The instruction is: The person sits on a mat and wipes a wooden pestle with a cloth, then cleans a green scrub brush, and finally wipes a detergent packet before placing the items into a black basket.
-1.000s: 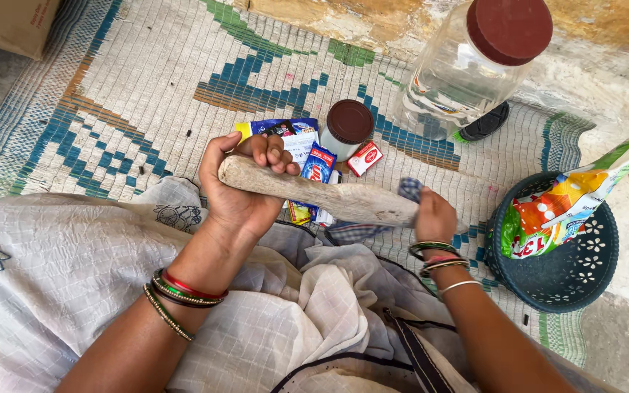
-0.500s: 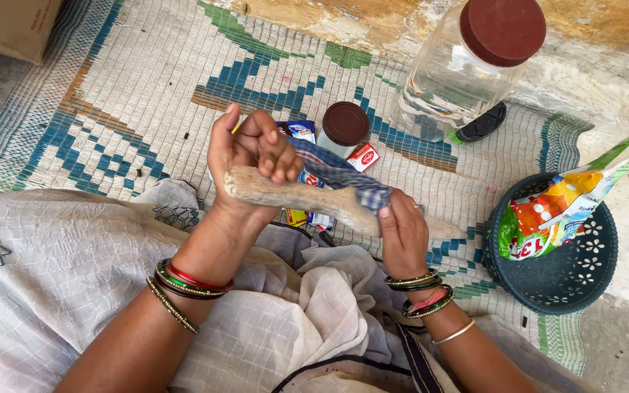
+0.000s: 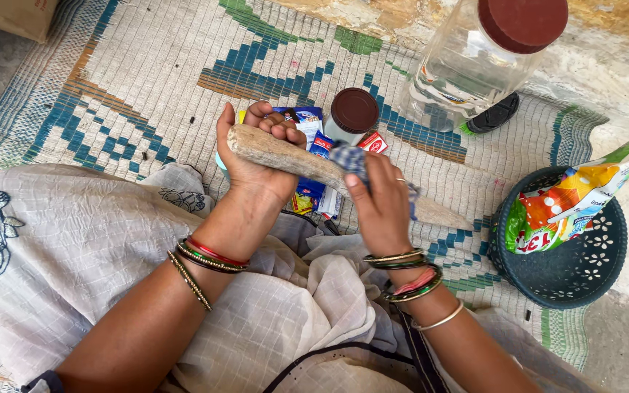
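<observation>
Gripping one end of the wooden bat point(image 3: 285, 154) in the left hand point(image 3: 252, 175), above the mat point(image 3: 147, 80); pressing the checked cloth point(image 3: 351, 159) around its middle with the closed right hand point(image 3: 378, 205), now nearer the left hand than half a second ago, sachets point(image 3: 311, 142) lying beneath.

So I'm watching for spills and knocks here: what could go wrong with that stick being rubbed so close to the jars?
The wooden stick, gripped by the left hand and wrapped in the checked cloth by the right hand, points toward the green basket; a swing might knock it. The small brown-lidded jar stands just beyond the hands and could tip. The rough wood might snag the cloth.
</observation>
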